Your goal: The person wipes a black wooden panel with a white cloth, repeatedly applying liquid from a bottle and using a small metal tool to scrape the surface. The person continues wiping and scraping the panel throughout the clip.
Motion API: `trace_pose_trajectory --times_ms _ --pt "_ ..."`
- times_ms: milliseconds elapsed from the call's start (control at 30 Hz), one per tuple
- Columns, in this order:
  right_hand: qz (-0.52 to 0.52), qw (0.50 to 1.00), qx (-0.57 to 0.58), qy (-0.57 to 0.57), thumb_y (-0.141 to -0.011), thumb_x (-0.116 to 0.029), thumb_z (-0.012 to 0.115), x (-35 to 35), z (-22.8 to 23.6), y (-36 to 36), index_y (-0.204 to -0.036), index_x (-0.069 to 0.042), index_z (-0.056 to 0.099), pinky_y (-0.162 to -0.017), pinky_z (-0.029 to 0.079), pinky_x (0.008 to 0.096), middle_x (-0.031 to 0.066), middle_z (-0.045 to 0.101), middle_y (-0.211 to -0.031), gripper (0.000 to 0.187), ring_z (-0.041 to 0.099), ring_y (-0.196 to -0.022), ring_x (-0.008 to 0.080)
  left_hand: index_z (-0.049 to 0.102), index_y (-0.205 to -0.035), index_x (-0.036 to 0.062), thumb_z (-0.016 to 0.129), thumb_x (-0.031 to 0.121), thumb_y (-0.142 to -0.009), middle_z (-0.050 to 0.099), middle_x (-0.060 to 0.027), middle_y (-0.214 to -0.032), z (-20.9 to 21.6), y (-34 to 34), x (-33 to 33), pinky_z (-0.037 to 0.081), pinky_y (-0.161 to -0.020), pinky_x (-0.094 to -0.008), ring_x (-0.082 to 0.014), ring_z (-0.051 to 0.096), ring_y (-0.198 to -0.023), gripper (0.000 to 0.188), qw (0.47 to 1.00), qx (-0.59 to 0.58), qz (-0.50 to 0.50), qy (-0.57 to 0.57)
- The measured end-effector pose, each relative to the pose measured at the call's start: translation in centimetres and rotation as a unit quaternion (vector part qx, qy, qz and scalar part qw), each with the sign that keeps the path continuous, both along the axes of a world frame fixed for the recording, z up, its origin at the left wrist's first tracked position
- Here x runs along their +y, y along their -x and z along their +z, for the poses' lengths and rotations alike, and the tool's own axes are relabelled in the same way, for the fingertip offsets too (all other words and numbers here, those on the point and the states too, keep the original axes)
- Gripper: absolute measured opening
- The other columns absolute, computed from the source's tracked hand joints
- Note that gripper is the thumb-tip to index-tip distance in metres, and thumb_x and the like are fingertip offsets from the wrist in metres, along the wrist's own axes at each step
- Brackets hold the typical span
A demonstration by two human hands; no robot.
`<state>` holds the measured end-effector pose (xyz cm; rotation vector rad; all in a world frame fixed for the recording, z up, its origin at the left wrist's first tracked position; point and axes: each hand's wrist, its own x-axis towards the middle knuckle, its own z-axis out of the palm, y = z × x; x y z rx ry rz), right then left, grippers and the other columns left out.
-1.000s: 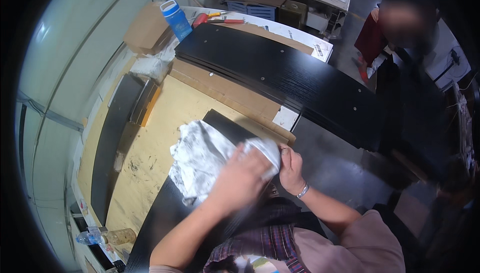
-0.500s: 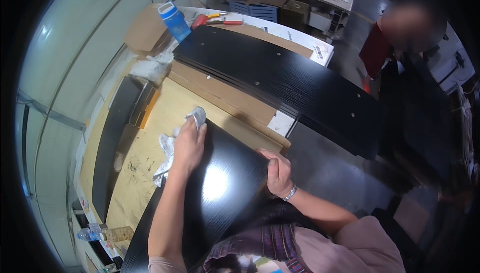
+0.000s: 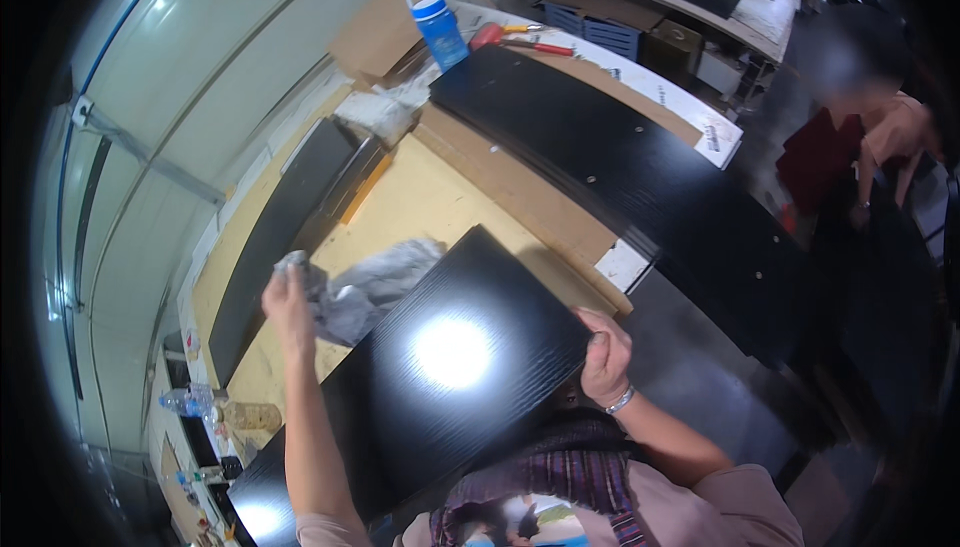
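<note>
A glossy black wood-grain panel (image 3: 450, 397) lies in front of me, its surface catching a bright reflection. My right hand (image 3: 606, 357) grips its right edge near the far corner, thumb on top and fingers out of sight beneath. Off the panel's left side, my left hand (image 3: 288, 302) pinches one end of a grey-white rag (image 3: 385, 282). The rag stretches, smeared by motion, from that hand over the yellowish board (image 3: 440, 187) to the panel's far-left edge.
A stack of black panels (image 3: 600, 157) lies on cardboard beyond. A blue bottle (image 3: 440, 32), a red-handled tool (image 3: 540, 47) and a cardboard box (image 3: 375, 37) stand behind it. Another dark panel (image 3: 275, 237) leans at left. Plastic bottles (image 3: 190, 402) sit lower left. A co-worker (image 3: 870, 137) bends at right.
My left hand has swung left off the panel's far edge, pulling the rag out with it. My right hand still grips the panel edge. The whole view has shifted, and the co-worker's posture differs.
</note>
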<state>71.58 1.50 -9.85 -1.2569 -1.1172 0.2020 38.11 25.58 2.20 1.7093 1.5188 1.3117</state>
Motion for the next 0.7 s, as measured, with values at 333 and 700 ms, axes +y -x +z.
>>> trace_pose_trajectory --times_ms 333,700 --pt "0.013 0.996 -0.042 0.081 -0.105 -0.023 0.033 -1.4 -1.4 -0.2 -0.116 0.015 0.065 -0.097 0.052 0.0446 0.0268 0.071 -0.112 0.05 0.069 -0.104 0.0398 0.067 -0.127 0.0199 0.076 0.047 -0.08 0.06 -0.0075 -0.138 -8.6 -14.0 -19.2 0.015 -0.118 -0.069 -0.0313 0.042 -0.145 0.055 0.891 0.238 -0.337 -0.188" --pt "0.106 0.976 0.004 0.188 -0.101 -0.008 0.043 -1.4 3.0 -4.1 -0.119 0.011 0.066 -0.095 0.051 0.0359 0.0201 0.072 -0.113 0.034 0.069 -0.104 0.0272 0.062 -0.13 -0.0052 0.046 0.02 -0.106 0.065 -0.0237 -0.13 -6.7 35.5 -28.2 0.042 -0.11 -0.0438 -0.0399 0.058 -0.124 0.039 0.884 0.345 0.313 0.041"
